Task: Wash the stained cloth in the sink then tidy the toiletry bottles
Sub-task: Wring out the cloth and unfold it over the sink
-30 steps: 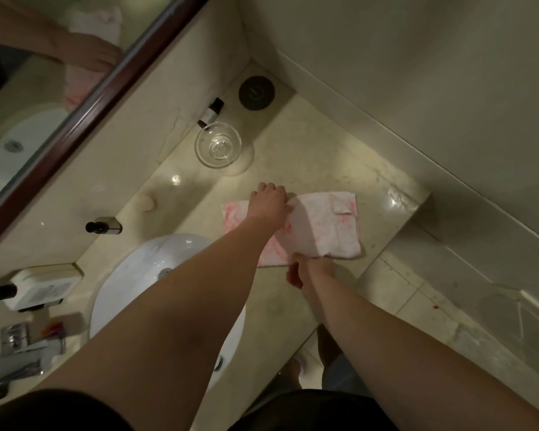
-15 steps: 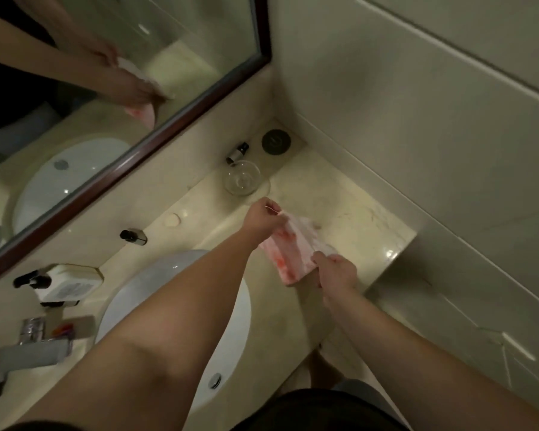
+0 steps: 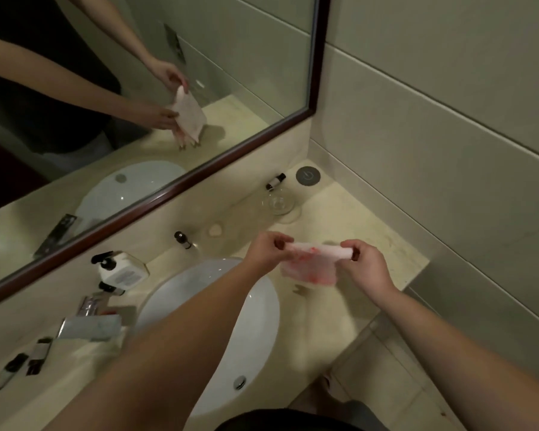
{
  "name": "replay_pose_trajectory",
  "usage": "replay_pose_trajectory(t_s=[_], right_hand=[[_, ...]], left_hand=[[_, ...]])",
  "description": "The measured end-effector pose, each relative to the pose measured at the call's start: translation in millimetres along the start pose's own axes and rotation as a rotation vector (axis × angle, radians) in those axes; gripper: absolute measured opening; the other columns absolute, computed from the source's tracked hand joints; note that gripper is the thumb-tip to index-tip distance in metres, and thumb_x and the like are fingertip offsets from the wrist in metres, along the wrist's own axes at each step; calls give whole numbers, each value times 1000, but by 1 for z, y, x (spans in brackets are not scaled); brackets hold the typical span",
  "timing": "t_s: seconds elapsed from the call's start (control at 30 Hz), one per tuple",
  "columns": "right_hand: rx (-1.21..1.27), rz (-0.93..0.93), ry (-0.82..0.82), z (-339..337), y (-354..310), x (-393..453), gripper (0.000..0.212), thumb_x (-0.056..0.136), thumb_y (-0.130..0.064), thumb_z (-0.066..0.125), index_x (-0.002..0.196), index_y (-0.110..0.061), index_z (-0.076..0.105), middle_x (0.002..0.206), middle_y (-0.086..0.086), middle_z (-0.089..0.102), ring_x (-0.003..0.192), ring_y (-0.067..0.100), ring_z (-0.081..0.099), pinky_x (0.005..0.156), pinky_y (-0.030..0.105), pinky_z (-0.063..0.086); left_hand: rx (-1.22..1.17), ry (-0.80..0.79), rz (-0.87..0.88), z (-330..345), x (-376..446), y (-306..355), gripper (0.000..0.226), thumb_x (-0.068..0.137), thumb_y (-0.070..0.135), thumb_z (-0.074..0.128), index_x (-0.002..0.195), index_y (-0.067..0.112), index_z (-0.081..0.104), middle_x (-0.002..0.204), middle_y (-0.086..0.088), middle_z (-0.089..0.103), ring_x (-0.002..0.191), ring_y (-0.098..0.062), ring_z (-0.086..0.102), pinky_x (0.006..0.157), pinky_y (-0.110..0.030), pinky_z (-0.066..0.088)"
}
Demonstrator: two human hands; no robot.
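Observation:
A white cloth with red stains point(image 3: 308, 265) hangs in the air above the counter, just right of the white oval sink point(image 3: 249, 309). My left hand point(image 3: 266, 248) pinches its upper left corner and my right hand point(image 3: 366, 264) pinches its upper right corner, stretching the top edge between them. Small dark-capped bottles stand along the back: one point(image 3: 274, 181) near the corner, one point(image 3: 182, 239) behind the sink. A white pump bottle point(image 3: 122, 272) lies by the tap. Two small tubes point(image 3: 22, 365) lie at the far left.
A chrome tap point(image 3: 89, 321) sits left of the sink. A clear glass bowl point(image 3: 277, 202) and a round dark disc point(image 3: 307, 175) are in the counter's back corner. A framed mirror point(image 3: 315, 73) covers the back wall. The tiled floor point(image 3: 386, 368) lies below the counter edge.
The cloth lay flat on the counter; both hands have lifted it and now hold it spread by its top corners, nearer the sink. The view has tilted up.

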State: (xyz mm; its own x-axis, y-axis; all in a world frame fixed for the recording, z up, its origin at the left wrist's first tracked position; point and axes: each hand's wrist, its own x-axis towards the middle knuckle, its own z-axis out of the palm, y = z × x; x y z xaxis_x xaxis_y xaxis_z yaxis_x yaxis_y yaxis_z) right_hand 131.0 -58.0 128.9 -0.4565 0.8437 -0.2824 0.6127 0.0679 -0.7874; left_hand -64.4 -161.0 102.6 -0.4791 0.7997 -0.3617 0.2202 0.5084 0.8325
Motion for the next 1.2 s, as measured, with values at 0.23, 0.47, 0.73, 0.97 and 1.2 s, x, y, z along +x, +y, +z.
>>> replay_pose_trajectory(t_s=[0.23, 0.47, 0.73, 0.97, 1.2], right_hand=[[-154, -81, -48, 4, 12, -1, 5, 79, -6, 63, 77, -10, 64, 89, 5, 58, 86, 19, 52, 71, 23, 37], [-130, 86, -30, 9, 21, 34, 12, 82, -16, 55, 74, -9, 61, 72, 9, 67, 71, 26, 60, 62, 29, 42], [-179, 274, -116, 24, 65, 111, 48, 89, -28, 61, 129, -3, 50, 114, 14, 60, 106, 32, 58, 86, 28, 42], [-295, 350, -257, 48, 107, 111, 41, 83, -32, 67, 108, 0, 61, 108, 21, 67, 99, 34, 63, 78, 33, 47], [-276, 334, -233, 62, 109, 113, 31, 82, -19, 64, 105, 2, 63, 106, 21, 67, 97, 35, 63, 76, 35, 47]], left_hand=[[158, 23, 54, 10, -26, -16, 14, 79, 30, 69, 82, 16, 66, 91, -2, 59, 83, -12, 52, 69, -23, 37], [-215, -32, -179, 41, -9, -22, 9, 85, 20, 60, 82, 12, 58, 76, -6, 60, 67, -19, 54, 63, -33, 47], [-138, 133, -537, 86, 42, -54, 54, 89, 27, 62, 136, 6, 46, 118, -14, 63, 103, -31, 62, 86, -34, 50], [3, 151, -634, 111, 58, -68, 44, 82, 36, 71, 98, -4, 64, 83, -19, 64, 76, -27, 65, 59, -29, 46], [146, 211, -622, 130, 68, -67, 26, 87, 21, 59, 67, 7, 50, 70, -9, 54, 52, -16, 45, 41, -23, 27]])
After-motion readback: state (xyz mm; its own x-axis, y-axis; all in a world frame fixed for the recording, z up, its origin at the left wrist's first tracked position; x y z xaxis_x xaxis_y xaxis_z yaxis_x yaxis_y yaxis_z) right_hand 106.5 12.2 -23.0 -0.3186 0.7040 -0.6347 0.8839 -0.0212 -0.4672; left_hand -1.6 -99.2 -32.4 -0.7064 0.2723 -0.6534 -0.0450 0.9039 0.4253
